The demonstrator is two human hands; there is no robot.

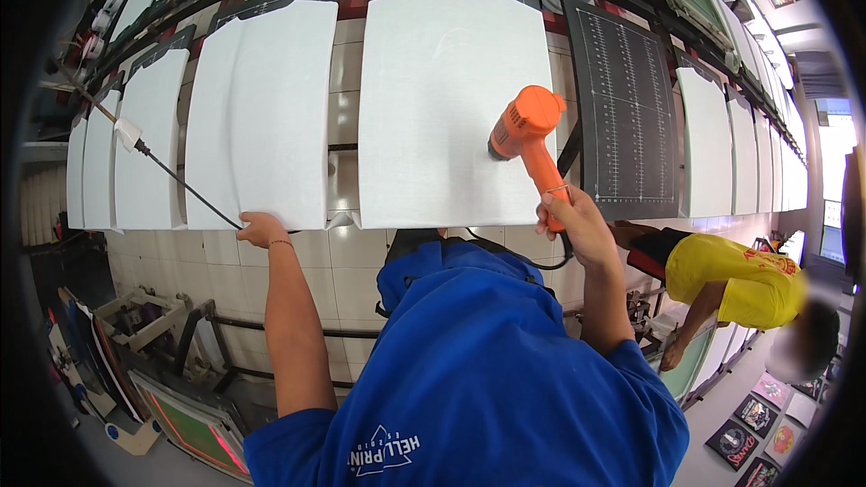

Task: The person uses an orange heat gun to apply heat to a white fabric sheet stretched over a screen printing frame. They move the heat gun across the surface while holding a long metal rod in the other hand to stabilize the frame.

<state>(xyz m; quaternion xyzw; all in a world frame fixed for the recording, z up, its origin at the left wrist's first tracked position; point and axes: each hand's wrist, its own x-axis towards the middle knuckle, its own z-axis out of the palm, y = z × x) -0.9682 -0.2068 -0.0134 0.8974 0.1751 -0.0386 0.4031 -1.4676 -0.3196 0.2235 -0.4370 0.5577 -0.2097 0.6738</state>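
Observation:
My right hand is wrapped around the handle of an orange heat gun. Its dark nozzle points left, over the right part of a white shirt stretched flat on a board in front of me. A black power cord slants down from a white connector at the left and passes into my left hand. The fingers of that hand are closed on the cord, at the near edge of a second white shirt. A loop of cord hangs below the heat gun's handle.
A bare black board with white scale markings lies right of the middle shirt. More shirt-covered boards line both sides. At the right, a person in a yellow shirt bends over a green screen frame. Screen frames stand behind me at the left.

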